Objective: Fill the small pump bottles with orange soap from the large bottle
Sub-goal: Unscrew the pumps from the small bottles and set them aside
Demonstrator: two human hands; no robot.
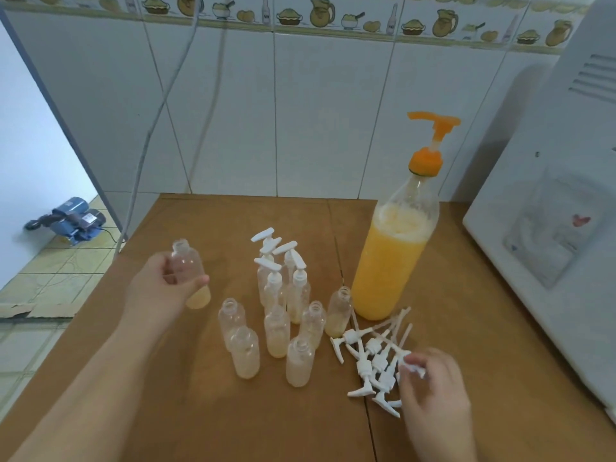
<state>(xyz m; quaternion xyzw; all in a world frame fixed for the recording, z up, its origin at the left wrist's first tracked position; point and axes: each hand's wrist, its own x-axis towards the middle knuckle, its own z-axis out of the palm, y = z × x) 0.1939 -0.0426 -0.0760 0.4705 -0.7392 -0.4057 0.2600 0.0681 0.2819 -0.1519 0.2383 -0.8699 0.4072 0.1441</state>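
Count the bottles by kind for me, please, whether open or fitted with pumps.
Large bottle of orange soap: 1
Small bottles without pumps: 7, one held in the left hand
Small bottles with pumps fitted: at least 4, overlapping
Total: at least 12

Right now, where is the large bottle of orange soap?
In the head view, the large bottle stands upright right of centre on the brown table, just behind the loose white pump heads and beside an uncapped small bottle.

left hand curled gripping, right hand pinching with fingertips
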